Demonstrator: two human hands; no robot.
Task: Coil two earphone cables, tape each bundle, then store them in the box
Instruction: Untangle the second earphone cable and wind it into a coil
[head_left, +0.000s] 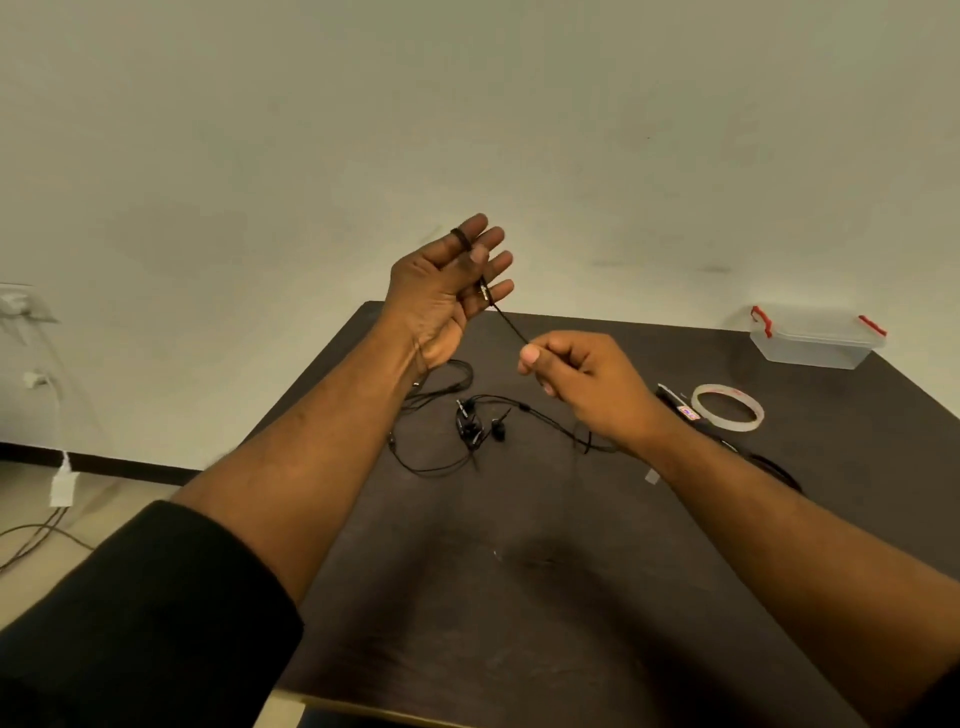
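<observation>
My left hand (451, 283) is raised above the far edge of the dark table (519, 597), fingers spread upward, with its thumb pinning the plug end of a black earphone cable (506, 319) against the fingers. My right hand (576, 382) pinches the same cable a short way down, so a taut stretch runs between the hands. The remaining black cable and earbuds (475, 423) lie tangled on the table below. A roll of clear tape (730, 407) lies at the right. The clear box (815, 338) with red latches stands at the far right corner.
A dark flat tool with a small label (683, 408) lies just left of the tape roll. More black cable (774, 467) trails by my right forearm. White chargers and cords (62, 488) hang off the wall at the left, beyond the table's edge.
</observation>
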